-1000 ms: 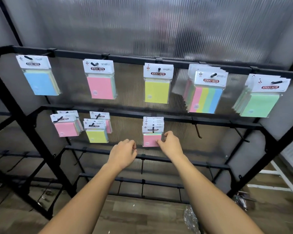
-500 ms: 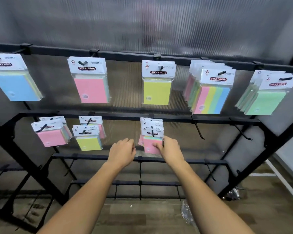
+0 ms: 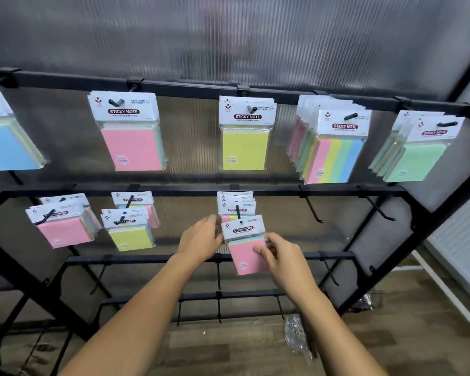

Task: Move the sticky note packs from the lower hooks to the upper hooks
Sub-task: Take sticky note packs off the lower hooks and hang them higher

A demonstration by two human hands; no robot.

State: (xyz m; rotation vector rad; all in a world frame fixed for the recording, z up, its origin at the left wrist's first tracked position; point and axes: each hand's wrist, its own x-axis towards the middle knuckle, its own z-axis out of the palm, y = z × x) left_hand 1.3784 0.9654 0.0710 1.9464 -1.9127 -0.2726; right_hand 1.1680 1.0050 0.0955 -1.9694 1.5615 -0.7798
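Observation:
A pink sticky note pack (image 3: 244, 255) sits at the tip of the middle lower hook (image 3: 237, 212), tilted toward me. My right hand (image 3: 280, 260) pinches its right edge, thumb on the pink face. My left hand (image 3: 201, 240) touches the pack's left edge with curled fingers. Several more packs (image 3: 236, 204) hang behind on the same hook. Two other lower hooks to the left carry a pink pack (image 3: 61, 226) and a yellow pack (image 3: 130, 230). The upper rail holds blue (image 3: 8, 142), pink (image 3: 129, 134), yellow (image 3: 246, 137), multicolour (image 3: 334, 147) and green (image 3: 415, 153) packs.
Two bare lower hooks (image 3: 314, 211) (image 3: 379, 210) stick out to the right. The black metal rack (image 3: 418, 223) has further rails with bare hooks below. A ribbed translucent panel stands behind, and a crumpled plastic wrapper (image 3: 296, 335) lies on the wooden floor.
My right hand has drawn the front pink pack forward along the middle lower hook to its tip. My left hand has moved in to the pack's left edge. The camera shifted closer.

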